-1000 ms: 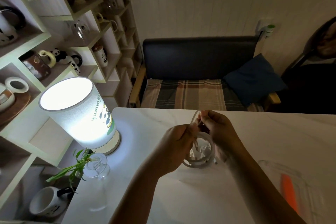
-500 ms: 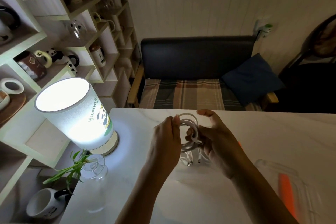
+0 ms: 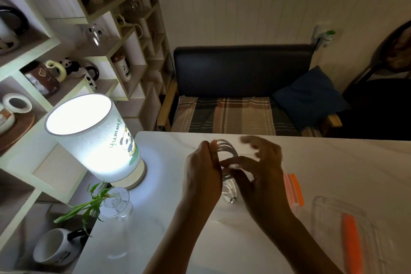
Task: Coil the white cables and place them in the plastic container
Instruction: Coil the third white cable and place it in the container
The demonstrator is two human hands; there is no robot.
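A white cable (image 3: 227, 148) is wound into several loops and held up above the white table (image 3: 333, 162). My left hand (image 3: 203, 173) pinches the left side of the coil between thumb and fingers. My right hand (image 3: 259, 169) is blurred, its thumb and forefinger on a strand across the coil's middle, the other fingers spread. The cable's loose end with a metal plug (image 3: 231, 201) hangs down between my hands. A clear plastic container (image 3: 329, 209) with an orange clip sits at the lower right of the table.
A lit cylindrical lamp (image 3: 93, 135) stands at the table's left corner, with a glass vase of green shoots (image 3: 115, 202) in front of it. An orange-edged lid (image 3: 293, 189) lies right of my hands. Shelves of mugs fill the left; a dark bench sits beyond the table.
The coil has been lifted and turned more upright. My right hand has opened out over its right side and drawn a strand across the loops. The view tilted slightly.
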